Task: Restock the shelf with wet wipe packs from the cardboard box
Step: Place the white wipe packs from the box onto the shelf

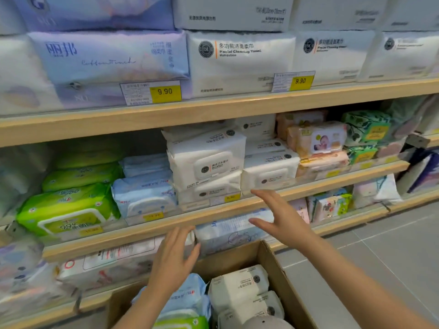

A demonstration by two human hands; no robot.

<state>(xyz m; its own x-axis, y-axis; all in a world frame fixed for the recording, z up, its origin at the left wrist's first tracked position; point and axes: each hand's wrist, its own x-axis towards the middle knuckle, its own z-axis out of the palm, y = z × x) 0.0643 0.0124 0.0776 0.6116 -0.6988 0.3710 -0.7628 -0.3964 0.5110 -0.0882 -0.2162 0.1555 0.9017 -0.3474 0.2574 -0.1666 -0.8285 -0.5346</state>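
While empty, hands (228,236) (both spread) above box (280,271)

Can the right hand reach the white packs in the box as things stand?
Probably yes. The right hand is open, holds nothing and hovers above the box; the white packs lie uncovered at the top.

Left hand (174,260): fingers (180,236) straight and spread, holding nothing, raised over the cardboard box (280,276).
Right hand (282,217): fingers (263,194) straight, thumb apart, holding nothing, in front of the shelf (308,184) edge.
White wet wipe packs (206,162): stacked on the shelf just above and left of the right fingers.
Blue wet wipe packs (145,193): above the left fingers.
Green wet wipe packs (69,207): far left of both hands.
Box contents: white packs (240,288) right of the left forearm, a blue pack (187,298) beside it.
Price tags (165,91): yellow, 9.90, well above the fingers.
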